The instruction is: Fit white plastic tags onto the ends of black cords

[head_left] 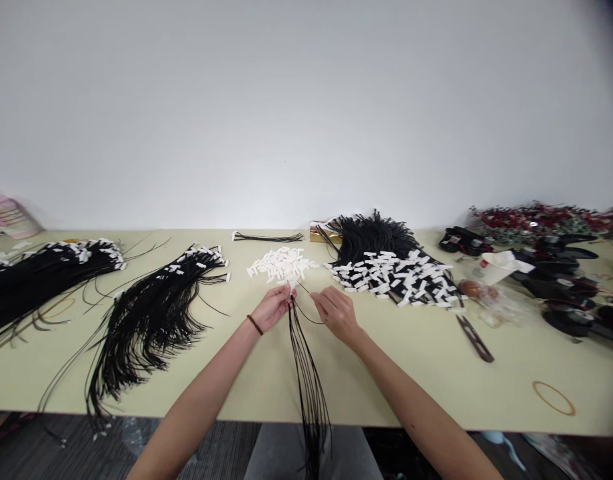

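Near the middle of the table, my left hand [274, 307] pinches a small white connector at the top of a bundle of thin black wires [304, 373], which hangs over the front edge. To its right, my right hand [335, 312] has its fingers closed on the end of a single black wire that curves between the hands. Just beyond my hands lies a pile of white connectors [282, 263]. A large heap of black wires with white connectors [394, 277] is at the right of that pile.
Two black wire bundles [151, 320] [41, 273] spread over the left of the table [396, 387]. Snips [475, 339], a rubber band [554, 398], a paper cup [496, 267] and black devices [566, 317] lie at right. A wall stands behind.
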`<move>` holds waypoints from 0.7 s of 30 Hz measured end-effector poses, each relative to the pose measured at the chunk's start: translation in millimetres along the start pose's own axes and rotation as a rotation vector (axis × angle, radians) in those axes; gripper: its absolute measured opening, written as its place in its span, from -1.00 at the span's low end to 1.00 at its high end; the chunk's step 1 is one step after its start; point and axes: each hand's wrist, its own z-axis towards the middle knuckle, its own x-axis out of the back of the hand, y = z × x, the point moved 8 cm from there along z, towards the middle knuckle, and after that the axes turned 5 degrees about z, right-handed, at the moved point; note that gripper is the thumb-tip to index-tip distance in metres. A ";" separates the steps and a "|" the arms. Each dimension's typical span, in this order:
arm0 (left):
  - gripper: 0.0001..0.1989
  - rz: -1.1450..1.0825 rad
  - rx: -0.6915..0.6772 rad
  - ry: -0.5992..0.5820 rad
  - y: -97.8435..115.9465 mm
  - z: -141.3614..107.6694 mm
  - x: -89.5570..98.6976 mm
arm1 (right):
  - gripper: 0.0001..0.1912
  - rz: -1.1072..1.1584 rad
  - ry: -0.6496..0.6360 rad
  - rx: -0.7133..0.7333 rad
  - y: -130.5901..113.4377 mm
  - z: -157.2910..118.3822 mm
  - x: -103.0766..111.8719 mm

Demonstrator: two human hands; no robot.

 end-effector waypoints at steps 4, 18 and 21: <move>-0.79 -0.001 -0.001 0.001 0.6 -0.5 -0.3 | -0.89 -0.014 0.000 0.011 -1.1 1.2 0.9; -0.70 0.076 -0.024 0.002 3.9 -2.6 -1.5 | -0.90 -0.021 0.018 0.014 -0.6 1.7 2.6; -0.69 0.112 -0.029 -0.002 4.6 -3.1 -1.7 | -0.92 0.010 0.005 -0.042 2.8 0.3 -0.5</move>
